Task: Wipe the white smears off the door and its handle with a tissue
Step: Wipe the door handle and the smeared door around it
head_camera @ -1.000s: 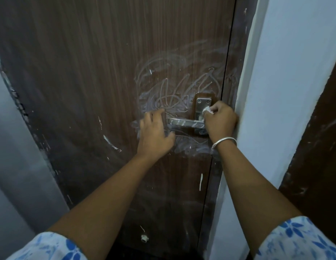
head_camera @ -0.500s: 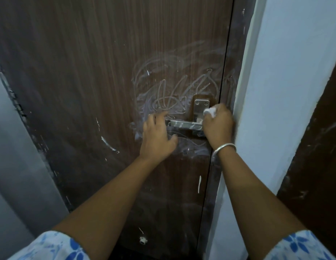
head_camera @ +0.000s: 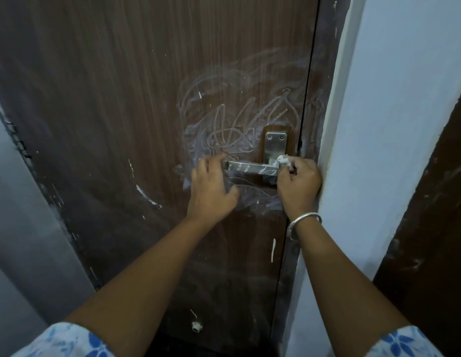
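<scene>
A dark brown wooden door (head_camera: 121, 112) fills the view, with white scribbled smears (head_camera: 232, 124) above and around its metal lever handle (head_camera: 250, 168). The lever itself carries white streaks. My right hand (head_camera: 300, 186) is shut on a crumpled white tissue (head_camera: 284, 161), pressed at the right end of the lever where it meets the steel backplate (head_camera: 275, 145). My left hand (head_camera: 211, 189) lies flat on the door just left of the lever's free end, fingers spread, holding nothing. A silver bangle (head_camera: 304, 220) sits on my right wrist.
A white wall edge (head_camera: 378, 124) stands close to the right of my right hand, beside the door frame (head_camera: 324, 73). Another dark panel (head_camera: 435, 228) is at the far right. A grey wall (head_camera: 15, 202) runs along the left. A small white knob (head_camera: 196, 325) sits low on the door.
My right hand with the tissue has shifted slightly down and right at the lever's base. My left hand has stayed pressed on the door beside the lever.
</scene>
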Demonstrator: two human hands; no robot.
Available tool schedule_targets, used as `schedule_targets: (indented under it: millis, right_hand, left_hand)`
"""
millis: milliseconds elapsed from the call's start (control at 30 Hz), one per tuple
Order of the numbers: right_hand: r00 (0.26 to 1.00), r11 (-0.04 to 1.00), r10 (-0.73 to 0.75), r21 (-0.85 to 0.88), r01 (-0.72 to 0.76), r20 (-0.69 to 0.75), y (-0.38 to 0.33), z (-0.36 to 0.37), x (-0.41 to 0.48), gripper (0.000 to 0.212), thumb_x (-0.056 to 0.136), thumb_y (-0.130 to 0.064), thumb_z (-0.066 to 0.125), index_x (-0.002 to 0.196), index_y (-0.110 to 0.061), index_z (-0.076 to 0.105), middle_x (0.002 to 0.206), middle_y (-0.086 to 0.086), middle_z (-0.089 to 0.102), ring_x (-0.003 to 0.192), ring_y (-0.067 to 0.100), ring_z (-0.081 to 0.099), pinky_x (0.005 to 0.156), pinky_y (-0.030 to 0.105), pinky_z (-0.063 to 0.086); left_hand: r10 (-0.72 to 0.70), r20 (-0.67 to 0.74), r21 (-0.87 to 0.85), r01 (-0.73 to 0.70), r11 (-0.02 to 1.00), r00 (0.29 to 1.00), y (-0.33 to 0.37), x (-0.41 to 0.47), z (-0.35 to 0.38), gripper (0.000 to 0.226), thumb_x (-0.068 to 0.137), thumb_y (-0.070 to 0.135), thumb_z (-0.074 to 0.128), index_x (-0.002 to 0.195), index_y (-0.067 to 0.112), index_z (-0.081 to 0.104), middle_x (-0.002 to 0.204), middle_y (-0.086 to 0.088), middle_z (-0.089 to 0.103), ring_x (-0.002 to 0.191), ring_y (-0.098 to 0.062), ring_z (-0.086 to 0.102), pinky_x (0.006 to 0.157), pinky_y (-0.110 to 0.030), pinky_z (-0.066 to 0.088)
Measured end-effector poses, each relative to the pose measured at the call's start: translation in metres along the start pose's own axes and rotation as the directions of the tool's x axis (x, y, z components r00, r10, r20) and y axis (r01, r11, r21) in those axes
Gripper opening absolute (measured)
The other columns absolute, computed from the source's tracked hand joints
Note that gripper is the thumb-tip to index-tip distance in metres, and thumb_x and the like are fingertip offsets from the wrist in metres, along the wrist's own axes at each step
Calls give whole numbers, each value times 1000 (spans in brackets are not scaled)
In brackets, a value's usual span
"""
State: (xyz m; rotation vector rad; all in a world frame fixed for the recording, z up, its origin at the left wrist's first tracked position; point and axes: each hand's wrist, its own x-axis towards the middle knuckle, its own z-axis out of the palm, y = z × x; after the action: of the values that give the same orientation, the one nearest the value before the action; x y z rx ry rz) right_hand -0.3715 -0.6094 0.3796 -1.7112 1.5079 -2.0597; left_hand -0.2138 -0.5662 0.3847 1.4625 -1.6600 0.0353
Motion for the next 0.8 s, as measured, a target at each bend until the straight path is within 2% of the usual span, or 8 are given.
schedule_targets:
  millis: [167, 400, 467, 533, 600, 667, 733, 800]
  right_hand:
    - [999, 999, 43, -3, -43, -5, 8, 1, -15, 25, 83, 7, 55, 104, 1, 69, 99, 23, 60, 86, 30, 60, 78, 13, 39]
    - [999, 999, -6, 42, 8, -37, -1, 1, -6, 22, 84, 5, 58, 103, 1, 69, 98, 20, 62, 84, 15, 53, 78, 7, 38]
    - [998, 998, 47, 47, -46, -34, 3, 2, -12, 22, 83, 5, 58, 100, 1, 70, 100, 19, 63, 86, 18, 58, 80, 11, 41]
    - [974, 968, 223, 130, -217, -36, 7, 5, -21, 20, 81, 5, 61, 98, 0, 70, 99, 17, 67, 88, 22, 63, 81, 20, 48]
    - [865, 794, 501, 388, -468, 18, 6, 12, -31, 21, 78, 9, 63, 96, 1, 69, 96, 14, 69, 85, 19, 66, 79, 27, 54]
    - [700, 424, 685, 670, -610, 204, -1, 22, -41, 24, 77, 16, 59, 92, 0, 67, 90, 12, 68, 77, 14, 64, 70, 24, 54]
    - [576, 68, 719, 786, -615, 389, -11, 32, -49, 25, 80, 19, 53, 88, -3, 62, 86, 11, 64, 77, 16, 62, 66, 21, 53]
    - [501, -151, 723, 817, -557, 475, -21, 41, -49, 23, 81, 19, 53, 87, -3, 55, 86, 13, 61, 78, 18, 62, 66, 24, 54]
  left_hand:
    - [-20, -6, -14, 20, 1000, 1000, 0, -1, 4, 66, 75, 17, 64, 134, 15, 35, 132, -9, 35, 124, -28, 31, 100, -34, 28]
    - [12, -24, -5, -12, 1000, 1000, 3, -3, 2, 66, 73, 15, 63, 134, 15, 35, 131, -10, 35, 121, -28, 33, 95, -29, 23]
    - [12, -30, -6, -12, 1000, 999, 3, -3, 1, 66, 73, 15, 63, 133, 15, 36, 130, -10, 36, 121, -28, 33, 96, -29, 23]
    - [5, -27, -10, -5, 1000, 1000, 4, -3, 0, 66, 73, 15, 63, 134, 14, 36, 130, -10, 36, 121, -28, 33, 96, -29, 23]
    - [4, -30, -14, -4, 1000, 1000, 6, -5, 0, 66, 73, 15, 63, 134, 14, 36, 130, -10, 36, 121, -28, 33, 96, -28, 23]
    - [10, -40, -15, -10, 1000, 999, 7, -7, 0, 66, 72, 13, 64, 133, 11, 37, 129, -12, 37, 121, -29, 35, 98, -29, 24]
    - [15, -57, -20, -16, 1000, 998, 8, -8, -4, 67, 71, 12, 64, 133, 10, 38, 128, -13, 38, 121, -31, 36, 101, -34, 27]
    - [20, -97, -21, -22, 1000, 995, 6, -7, -10, 67, 70, 11, 64, 132, 9, 38, 127, -14, 39, 121, -32, 37, 102, -36, 29]
